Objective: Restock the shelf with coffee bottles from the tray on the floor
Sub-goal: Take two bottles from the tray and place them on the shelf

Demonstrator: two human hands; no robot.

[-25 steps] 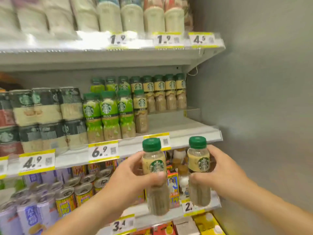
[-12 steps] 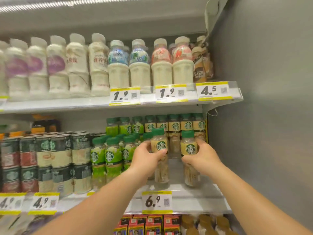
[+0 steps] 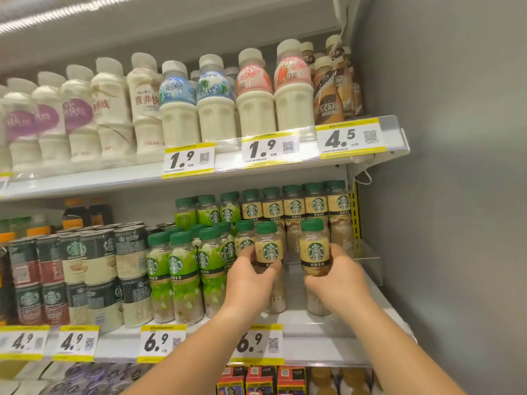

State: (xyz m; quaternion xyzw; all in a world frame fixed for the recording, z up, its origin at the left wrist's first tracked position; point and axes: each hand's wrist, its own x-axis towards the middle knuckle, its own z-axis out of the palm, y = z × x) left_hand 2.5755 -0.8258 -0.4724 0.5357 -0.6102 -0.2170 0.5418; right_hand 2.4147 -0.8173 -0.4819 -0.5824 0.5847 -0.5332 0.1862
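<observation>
Both hands are now pushing in at the frame's centre: left hand (image 3: 251, 276) wrapping one coffee bottle (image 3: 268, 252), right hand (image 3: 332, 277) wrapping another (image 3: 315, 253), bases touching down on the shelf (image 3: 336, 329).

Two held coffee bottles (image 3: 268, 252) (image 3: 315, 253): green caps, tan labels with green-and-white round logo, brown-beige liquid. Row of bottles (image 3: 176, 269) to their left: green caps, bright green and white swirled labels. Cans (image 3: 98, 260): dark green and cream, some red. Upper bottles (image 3: 291, 89): white bodies; labels purple, blue, pink. Price tags (image 3: 189, 161): white, yellow border, black digits. Shelf (image 3: 328, 329) white. Side wall (image 3: 445, 195) grey.
</observation>
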